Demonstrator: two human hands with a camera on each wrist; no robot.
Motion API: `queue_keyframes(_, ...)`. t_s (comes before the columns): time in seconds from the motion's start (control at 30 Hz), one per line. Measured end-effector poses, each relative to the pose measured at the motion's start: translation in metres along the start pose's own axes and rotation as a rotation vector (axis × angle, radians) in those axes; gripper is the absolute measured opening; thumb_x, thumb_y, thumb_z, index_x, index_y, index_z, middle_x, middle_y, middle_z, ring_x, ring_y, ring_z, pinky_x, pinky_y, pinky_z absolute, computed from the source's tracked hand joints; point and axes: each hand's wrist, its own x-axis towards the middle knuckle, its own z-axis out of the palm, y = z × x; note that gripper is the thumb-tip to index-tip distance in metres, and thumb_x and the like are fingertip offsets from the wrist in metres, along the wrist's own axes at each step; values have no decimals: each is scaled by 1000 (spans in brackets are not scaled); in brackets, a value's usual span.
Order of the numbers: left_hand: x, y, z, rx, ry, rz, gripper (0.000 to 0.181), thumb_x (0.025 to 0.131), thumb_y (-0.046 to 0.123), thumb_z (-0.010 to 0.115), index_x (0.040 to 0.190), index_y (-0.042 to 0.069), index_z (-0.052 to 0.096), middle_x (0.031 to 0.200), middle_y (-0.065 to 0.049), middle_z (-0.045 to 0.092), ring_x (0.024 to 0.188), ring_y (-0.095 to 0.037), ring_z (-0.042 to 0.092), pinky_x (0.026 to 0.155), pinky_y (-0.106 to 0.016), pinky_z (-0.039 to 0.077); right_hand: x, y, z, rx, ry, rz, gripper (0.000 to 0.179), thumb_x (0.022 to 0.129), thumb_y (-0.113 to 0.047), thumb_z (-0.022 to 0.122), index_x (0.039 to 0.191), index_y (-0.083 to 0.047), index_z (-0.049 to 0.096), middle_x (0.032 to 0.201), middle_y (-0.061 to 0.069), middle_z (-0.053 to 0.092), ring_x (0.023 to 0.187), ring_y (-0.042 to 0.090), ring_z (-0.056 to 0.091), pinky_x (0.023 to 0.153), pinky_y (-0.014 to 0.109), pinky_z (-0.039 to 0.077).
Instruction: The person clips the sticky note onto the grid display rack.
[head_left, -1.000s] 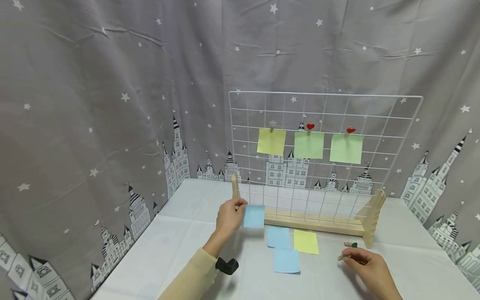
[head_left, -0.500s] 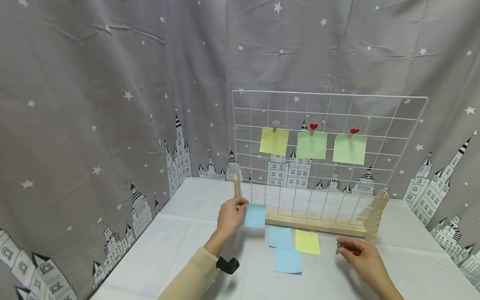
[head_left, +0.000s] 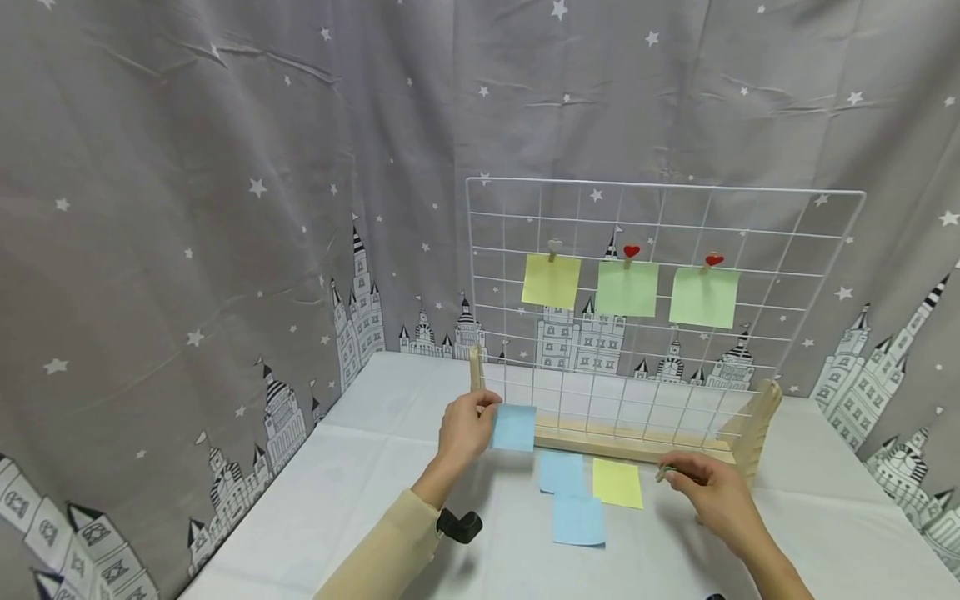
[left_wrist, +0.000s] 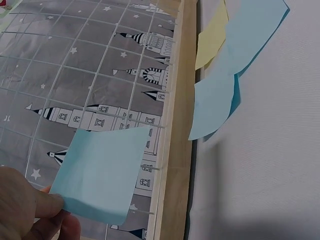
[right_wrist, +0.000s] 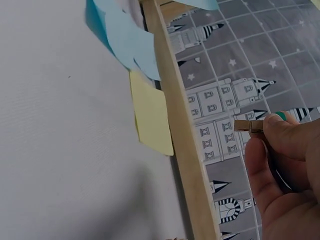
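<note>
Head view: the left hand pinches a blue sticky note at the wire grid's near left. Left wrist: gripped by one corner, it could flop. Right wrist: the right hand pinches a clothespin, which might twist.

You can read no text, label, brand or number near your hands, not even on the light-blue square paper note pinched in your left hand. Only plain symbols show: two red hearts on small clips above your right hand, one farther left; a pale heart above and right of your left hand; white stars on the grey fabric curtain beyond both. Your right thumb partly hides the green ornament on the small wooden clip it holds.
</note>
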Motion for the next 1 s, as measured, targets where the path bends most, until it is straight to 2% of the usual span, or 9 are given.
queue_keyframes(0.13,3,2,-1,0,9,6,13,99,16,65,102,17,78,99,-4,77,79,-16,69,62,-32,50,6,-7,1,-41,-3,-9,34,98,-14,70,131,-7,69,120,11,76,97,3,72,79,17,56)
queue_keyframes(0.23,4,3,-1,5,12,5,14,99,16,64,102,17,78,100,-4,77,80,-17,69,63,-32,50,10,-12,2,-89,-8,-25,31,97,-18,71,127,-10,72,118,8,77,99,9,74,78,19,56)
queue_keyframes(0.33,5,4,-1,11,13,3,14,100,16,64,102,17,78,101,-4,77,81,-17,69,64,-32,49,15,-17,3,-89,-28,-53,26,98,-18,70,122,-10,74,118,7,77,103,17,74,81,24,59)
queue_keyframes(0.5,6,7,-2,-3,10,6,14,100,15,64,103,15,78,96,-6,77,76,-15,66,61,-31,48,19,-26,7,-59,-54,-74,27,99,-15,68,124,-8,73,121,12,76,108,27,74,86,36,61)
queue_keyframes(0.77,9,14,-4,-8,8,29,15,100,14,64,105,15,78,97,-6,77,70,-13,63,56,-30,46,26,-35,14,-64,-59,-83,30,99,-16,69,128,-9,72,120,12,76,107,27,75,85,36,61)
queue_keyframes(1.0,9,18,-6,-7,17,3,15,101,15,63,106,16,78,90,-3,75,62,-12,58,52,-29,45,32,-43,21,-49,-67,-88,26,99,-18,70,123,-11,75,119,9,77,109,28,73,88,40,60)
